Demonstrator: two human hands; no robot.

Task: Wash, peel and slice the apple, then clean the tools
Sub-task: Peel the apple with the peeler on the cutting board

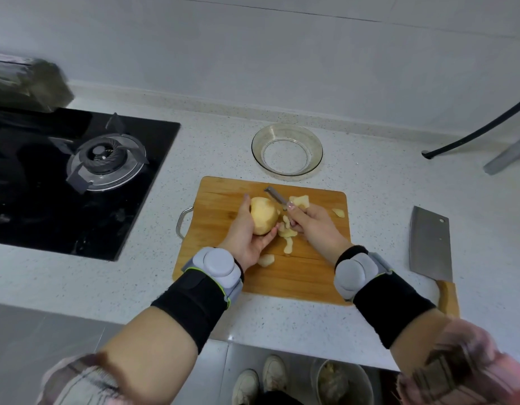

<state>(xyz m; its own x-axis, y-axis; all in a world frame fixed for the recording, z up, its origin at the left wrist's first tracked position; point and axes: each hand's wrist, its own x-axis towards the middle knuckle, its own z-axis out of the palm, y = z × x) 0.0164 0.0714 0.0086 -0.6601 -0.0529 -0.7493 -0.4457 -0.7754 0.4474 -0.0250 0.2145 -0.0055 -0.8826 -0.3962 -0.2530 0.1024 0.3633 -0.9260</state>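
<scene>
A pale, mostly peeled apple [264, 215] is held over the wooden cutting board [223, 200] by my left hand [247, 238], fingers curled round it. My right hand [314, 226] grips a metal peeler [275, 195], its blade at the apple's upper right side. Strips of apple peel [288, 238] lie on the board between and around my hands. A cleaver [430, 244] with a wooden handle lies on the counter to the right of the board.
An empty glass bowl [287, 149] stands behind the board. A black gas hob [77, 176] takes up the left of the counter. A black hose [481, 133] crosses the far right. Below the counter edge sits a bin [340, 381].
</scene>
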